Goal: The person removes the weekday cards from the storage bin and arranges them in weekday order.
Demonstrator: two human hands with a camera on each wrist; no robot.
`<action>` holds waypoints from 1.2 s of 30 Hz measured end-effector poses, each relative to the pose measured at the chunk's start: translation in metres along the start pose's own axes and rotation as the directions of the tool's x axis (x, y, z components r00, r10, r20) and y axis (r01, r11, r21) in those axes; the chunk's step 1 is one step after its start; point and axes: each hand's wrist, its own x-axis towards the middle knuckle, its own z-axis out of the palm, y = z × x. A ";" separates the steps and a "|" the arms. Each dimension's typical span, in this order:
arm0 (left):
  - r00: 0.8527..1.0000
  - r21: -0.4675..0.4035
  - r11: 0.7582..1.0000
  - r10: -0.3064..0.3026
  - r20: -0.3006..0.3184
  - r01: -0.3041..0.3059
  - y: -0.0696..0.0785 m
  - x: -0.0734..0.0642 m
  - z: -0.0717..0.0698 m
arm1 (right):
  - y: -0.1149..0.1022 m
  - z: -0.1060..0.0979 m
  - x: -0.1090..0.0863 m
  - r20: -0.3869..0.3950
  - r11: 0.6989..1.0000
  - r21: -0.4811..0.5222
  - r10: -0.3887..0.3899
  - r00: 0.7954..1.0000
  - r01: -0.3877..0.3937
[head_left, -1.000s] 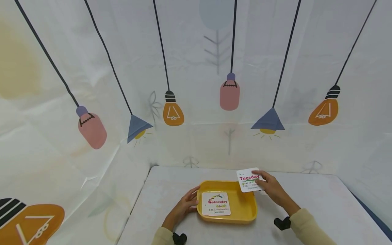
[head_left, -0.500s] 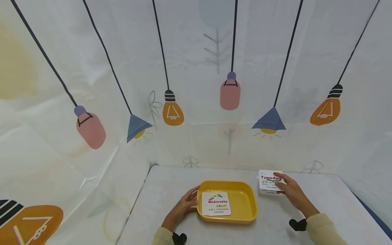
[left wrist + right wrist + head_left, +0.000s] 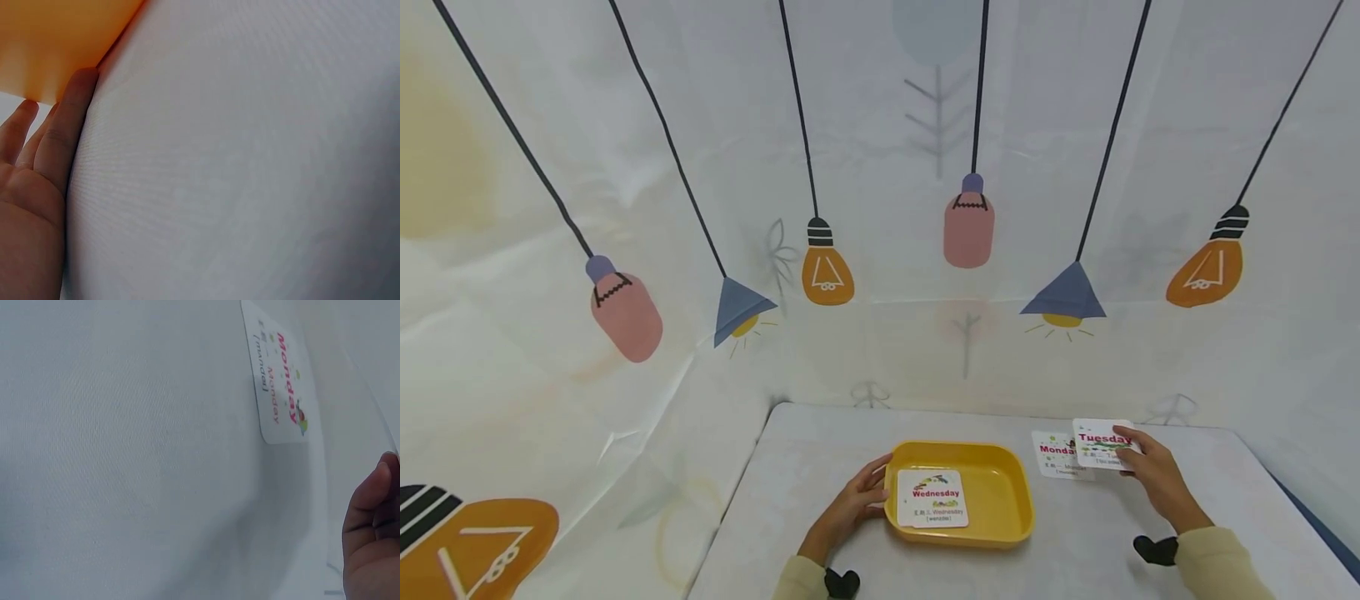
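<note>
R hand (image 3: 1161, 477) has the Tuesday card (image 3: 1099, 444) pinched b/w thumb & fingers at its R side, lettering up, facing the head cam. Card is to the R of the yellow tray (image 3: 1002, 500), nr the far edge of the white surface (image 3: 1060, 550); from the head view it covers the R part of the Monday card (image 3: 1056, 457), which lies flat on the surface just beside the tray's R end. R wrist view: Monday card lying on the surface, w/ thumb & fingertips together at the R edge of the pic; the pinched card is hard to make out there. L hand (image 3: 848, 507) is at the tray's L end, fingers fairly straight & slightly spread, touching its outer wall; L wrist view has the fingers reaching up to the yellow side, palm partly cut off. Wednesday card (image 3: 933, 498) lies flat in the L half of the tray, print up. Both arms in cream sleeves (image 3: 1221, 562), w/ a black heart-shaped piece (image 3: 1156, 550) at ea. wrist. Bg: pale sheet (image 3: 880, 358) w/ printed hanging lamps, incl. a pink one (image 3: 968, 232), blue shades & orange bulbs, plus faint plant shapes.
</note>
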 end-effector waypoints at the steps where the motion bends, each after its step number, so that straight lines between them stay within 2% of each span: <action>1: 1.000 -0.002 1.000 0.004 0.001 -0.004 0.000 0.000 0.000 | 0.001 -0.001 0.000 -0.011 1.000 -0.008 -0.002 1.000 0.002; 11: 1.000 0.004 1.000 0.009 -0.001 -0.009 0.001 -0.001 0.002 | 0.010 -0.010 0.003 -0.091 0.992 -0.107 0.058 0.994 -0.068; 31: 1.000 -0.013 1.000 0.016 0.005 -0.016 0.000 -0.003 0.003 | 0.019 -0.006 0.012 -0.087 0.984 -0.103 0.136 0.987 -0.145; 36: 1.000 -0.011 1.000 0.016 0.002 -0.016 -0.001 -0.002 0.002 | 0.024 -0.008 0.012 -0.089 0.983 -0.131 0.114 0.989 -0.126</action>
